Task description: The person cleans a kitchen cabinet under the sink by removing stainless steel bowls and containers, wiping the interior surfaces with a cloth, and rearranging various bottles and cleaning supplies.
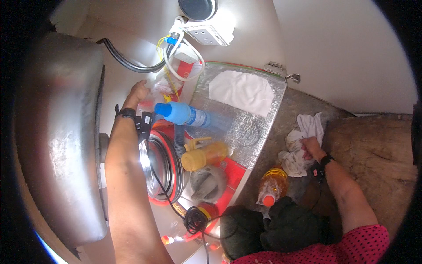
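Inside a cabinet, my left hand reaches to the back beside clear plastic bags; whether it grips one is unclear. Near that wrist lie a blue bottle and a grey corrugated hose. Over on the right, my right hand is closed on a crumpled white cloth, low above the floor. An oil bottle with a red cap stands close to the cloth. A flat white cloth lies on the foil-covered shelf liner.
Beneath the steel sink basin are round lids or pans, a yellow spray bottle and a grey jug. A power socket with loose cables hangs at the back wall. A door hinge juts out, and a wooden board is at right.
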Action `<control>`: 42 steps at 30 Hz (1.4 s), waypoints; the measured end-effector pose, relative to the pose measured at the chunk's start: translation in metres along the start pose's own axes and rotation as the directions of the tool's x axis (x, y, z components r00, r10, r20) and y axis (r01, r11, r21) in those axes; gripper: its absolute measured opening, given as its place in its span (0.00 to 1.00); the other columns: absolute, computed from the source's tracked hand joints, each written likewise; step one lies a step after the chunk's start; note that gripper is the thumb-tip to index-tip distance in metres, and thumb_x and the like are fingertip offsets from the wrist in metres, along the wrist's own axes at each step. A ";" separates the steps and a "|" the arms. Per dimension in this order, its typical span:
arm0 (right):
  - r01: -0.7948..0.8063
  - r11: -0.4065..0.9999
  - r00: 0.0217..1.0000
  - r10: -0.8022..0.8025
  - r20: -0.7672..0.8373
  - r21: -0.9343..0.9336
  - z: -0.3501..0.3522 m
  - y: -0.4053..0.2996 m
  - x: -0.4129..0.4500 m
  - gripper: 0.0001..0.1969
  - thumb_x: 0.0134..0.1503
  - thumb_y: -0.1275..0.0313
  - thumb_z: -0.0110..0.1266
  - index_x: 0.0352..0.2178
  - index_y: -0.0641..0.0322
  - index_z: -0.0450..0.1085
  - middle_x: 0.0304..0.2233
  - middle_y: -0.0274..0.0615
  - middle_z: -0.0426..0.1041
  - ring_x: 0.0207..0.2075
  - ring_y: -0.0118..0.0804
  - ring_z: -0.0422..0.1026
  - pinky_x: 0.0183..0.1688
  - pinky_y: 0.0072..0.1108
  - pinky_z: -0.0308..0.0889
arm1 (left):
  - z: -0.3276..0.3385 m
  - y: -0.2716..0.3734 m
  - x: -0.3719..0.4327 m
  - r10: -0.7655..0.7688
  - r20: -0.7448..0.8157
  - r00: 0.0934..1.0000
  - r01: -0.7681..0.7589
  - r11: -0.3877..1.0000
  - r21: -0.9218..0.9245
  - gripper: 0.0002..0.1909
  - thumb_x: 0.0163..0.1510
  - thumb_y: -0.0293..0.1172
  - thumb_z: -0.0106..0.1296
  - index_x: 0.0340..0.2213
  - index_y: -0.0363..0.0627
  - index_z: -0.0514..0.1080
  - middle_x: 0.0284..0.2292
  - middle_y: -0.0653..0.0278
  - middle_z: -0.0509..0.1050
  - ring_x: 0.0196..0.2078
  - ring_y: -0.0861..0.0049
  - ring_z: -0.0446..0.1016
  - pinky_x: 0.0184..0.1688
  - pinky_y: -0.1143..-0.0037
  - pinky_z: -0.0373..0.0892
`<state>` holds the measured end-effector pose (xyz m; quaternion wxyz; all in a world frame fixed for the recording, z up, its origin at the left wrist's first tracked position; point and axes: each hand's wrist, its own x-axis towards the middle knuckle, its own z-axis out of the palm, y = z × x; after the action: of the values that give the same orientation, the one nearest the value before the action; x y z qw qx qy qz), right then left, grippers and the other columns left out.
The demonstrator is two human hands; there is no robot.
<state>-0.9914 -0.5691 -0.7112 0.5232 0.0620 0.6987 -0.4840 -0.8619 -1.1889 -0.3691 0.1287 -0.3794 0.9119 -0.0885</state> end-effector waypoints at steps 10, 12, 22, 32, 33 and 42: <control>0.068 0.998 0.998 -0.068 -0.009 -0.013 -0.023 0.020 0.023 0.21 0.53 0.60 0.50 0.16 0.71 0.64 0.10 0.48 0.66 0.08 0.40 0.67 0.09 0.27 0.61 | 0.008 0.038 0.023 -0.111 -0.155 0.982 0.070 0.967 -0.247 0.22 0.46 0.31 0.47 0.45 0.42 0.69 0.46 0.49 0.70 0.50 0.62 0.68 0.53 0.72 0.63; -0.116 0.993 0.993 0.116 -0.015 0.007 0.007 0.008 0.010 0.22 0.54 0.61 0.50 0.16 0.72 0.66 0.10 0.46 0.67 0.08 0.38 0.67 0.10 0.26 0.61 | 0.009 0.011 0.019 -0.204 -0.146 0.968 0.176 0.967 -0.186 0.21 0.46 0.32 0.47 0.43 0.42 0.70 0.45 0.49 0.70 0.49 0.62 0.69 0.51 0.70 0.64; -0.062 0.998 0.997 0.064 0.040 -0.032 -0.006 0.011 0.006 0.17 0.53 0.65 0.51 0.18 0.70 0.65 0.13 0.46 0.66 0.12 0.42 0.69 0.11 0.29 0.63 | -0.028 0.130 -0.103 -0.301 -0.483 0.822 -0.103 0.757 -0.646 0.22 0.50 0.28 0.44 0.48 0.41 0.64 0.47 0.46 0.66 0.51 0.54 0.65 0.54 0.68 0.61; 0.044 0.938 0.956 0.061 0.288 -0.345 -0.007 -0.023 -0.031 0.16 0.52 0.64 0.54 0.26 0.71 0.67 0.21 0.47 0.71 0.23 0.42 0.73 0.27 0.29 0.72 | -0.069 0.190 -0.295 -0.317 -0.500 0.806 -0.447 0.229 -0.865 0.20 0.53 0.24 0.44 0.49 0.35 0.62 0.48 0.53 0.67 0.50 0.67 0.66 0.54 0.74 0.59; 0.043 0.956 0.942 0.058 0.330 -0.290 -0.014 -0.025 -0.037 0.17 0.53 0.64 0.54 0.30 0.73 0.68 0.25 0.49 0.72 0.26 0.41 0.73 0.28 0.30 0.71 | -0.071 0.197 -0.307 -0.302 -0.499 0.812 -0.503 0.069 -0.861 0.19 0.53 0.23 0.43 0.48 0.36 0.63 0.47 0.56 0.69 0.49 0.72 0.66 0.53 0.76 0.60; 0.611 0.281 0.697 -0.635 0.334 -0.740 0.009 0.025 -0.044 0.18 0.44 0.71 0.57 0.38 0.67 0.69 0.36 0.63 0.69 0.37 0.54 0.70 0.40 0.33 0.66 | -0.019 0.212 -0.396 -0.181 -0.367 0.913 -0.369 0.024 -0.929 0.10 0.57 0.25 0.44 0.40 0.37 0.70 0.43 0.61 0.71 0.45 0.82 0.68 0.48 0.80 0.62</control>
<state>-0.9505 -0.5445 -0.6910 0.2494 -0.4547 0.8108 -0.2713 -0.7406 -0.7572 -0.3395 -0.3496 -0.2707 0.7398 0.5071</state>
